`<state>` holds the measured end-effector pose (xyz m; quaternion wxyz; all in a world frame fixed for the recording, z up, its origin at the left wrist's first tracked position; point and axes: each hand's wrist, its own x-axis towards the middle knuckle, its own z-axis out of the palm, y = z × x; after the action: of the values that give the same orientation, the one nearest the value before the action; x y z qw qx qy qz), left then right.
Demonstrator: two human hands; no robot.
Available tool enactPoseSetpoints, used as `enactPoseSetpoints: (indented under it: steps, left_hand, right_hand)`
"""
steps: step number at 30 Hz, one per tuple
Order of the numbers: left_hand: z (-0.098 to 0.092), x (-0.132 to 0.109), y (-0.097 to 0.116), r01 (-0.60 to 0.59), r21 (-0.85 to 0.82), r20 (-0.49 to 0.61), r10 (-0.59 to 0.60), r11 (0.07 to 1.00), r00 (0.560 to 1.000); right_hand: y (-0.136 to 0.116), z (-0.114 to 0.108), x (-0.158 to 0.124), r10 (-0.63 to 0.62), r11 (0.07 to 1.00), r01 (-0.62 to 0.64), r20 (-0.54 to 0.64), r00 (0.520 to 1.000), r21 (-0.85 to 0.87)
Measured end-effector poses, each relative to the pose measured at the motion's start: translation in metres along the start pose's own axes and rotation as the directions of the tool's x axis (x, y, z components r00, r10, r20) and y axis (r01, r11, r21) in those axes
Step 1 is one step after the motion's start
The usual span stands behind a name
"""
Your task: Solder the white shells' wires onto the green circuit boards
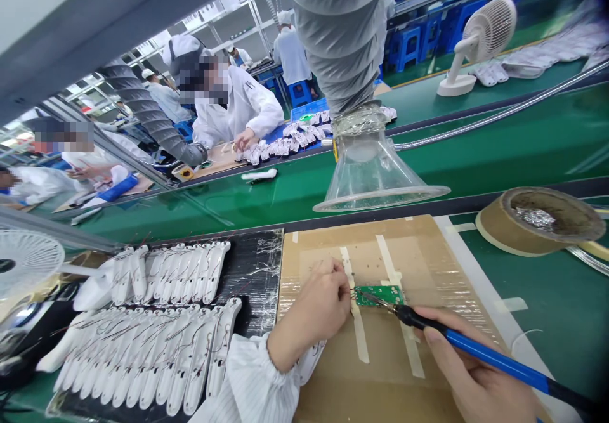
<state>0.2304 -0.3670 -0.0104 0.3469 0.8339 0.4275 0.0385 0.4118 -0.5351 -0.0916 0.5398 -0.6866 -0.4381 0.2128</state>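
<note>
My right hand (pixel 469 363) is closed round a blue and black soldering iron (pixel 490 352). The iron's metal tip points left and rests over a small green circuit board (pixel 386 294), near its left end. The board lies on taped brown cardboard (pixel 333 378). At the board's left edge is my left hand (pixel 326 296), fingers curled together beside thin dark wires; what the fingertips pinch is too small to make out. A white casing piece (pixel 311 361) shows partly beneath my left forearm.
Rows of white casings with wires (pixel 137 353) lie at the left on a black board (pixel 266 283). A clear fume hood (pixel 371 175) hangs beyond the cardboard. A tape roll (pixel 533 220) stands at the right, a white fan (pixel 23 261) at the left. People sit across the green conveyor (pixel 285 201).
</note>
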Motion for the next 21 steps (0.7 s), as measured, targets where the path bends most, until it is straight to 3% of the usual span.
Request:
enactPoseSetpoints:
  steps: [7, 11, 17, 21]
  left_hand:
    - [0.002, -0.002, 0.0, 0.015, 0.001, -0.015, -0.015, 1.0, 1.0]
    - [0.001, -0.01, -0.002, 0.034, -0.098, -0.065, -0.04, 0.995, 0.997]
    - [-0.009, -0.055, -0.017, 0.099, -0.183, -0.113, -0.121, 0.978, 0.986]
    - [-0.002, -0.088, -0.025, 0.204, -0.198, -0.087, -0.225, 0.959, 0.97]
  right_hand:
    - [-0.003, 0.001, 0.002, -0.002, 1.0, 0.002, 0.0, 1.0, 0.015]
    - [-0.002, 0.001, 0.001, -0.009, 1.0, 0.009, -0.014, 1.0, 0.023]
    - [-0.005, -0.004, 0.004, -0.048, 0.998, 0.048, -0.013, 0.999, -0.028]
    - [-0.014, -0.006, 0.006, -0.14, 0.985, 0.143, 0.038, 0.989, -0.094]
